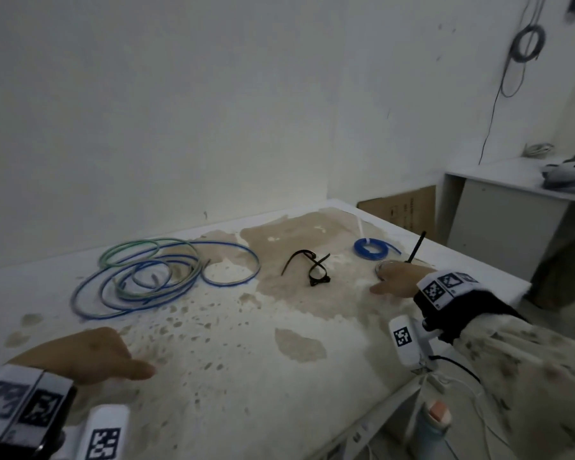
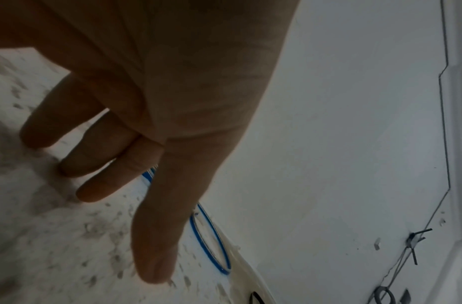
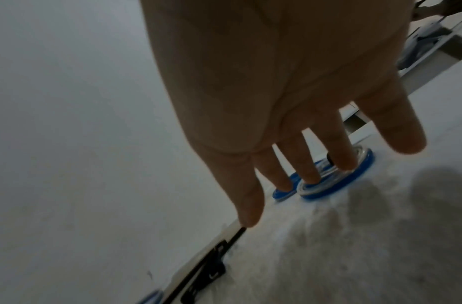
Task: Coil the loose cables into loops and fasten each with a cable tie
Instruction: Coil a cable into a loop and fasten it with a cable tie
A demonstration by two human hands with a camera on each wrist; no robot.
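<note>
Right hand (image 1: 397, 279), fingers straight, presses a small coil (image 3: 336, 181) (black tie (image 1: 416, 247) sticking up) on the surface (image 1: 233, 360); left hand (image 1: 93, 355) hovers relaxed, holding nothing.

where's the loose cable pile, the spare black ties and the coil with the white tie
loose cables (image 1: 136, 280), head view, on a blue loop mid-pile
black ties (image 1: 314, 268), head view, where they cross
tied coil (image 1: 369, 250), head view, on its blue ring

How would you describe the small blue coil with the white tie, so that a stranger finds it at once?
On the stained white table, look to the far right corner. The small blue coil lies beyond the right hand. Unlike the loose cables at the left, it is tightly wound, with a white tie standing up.
</note>
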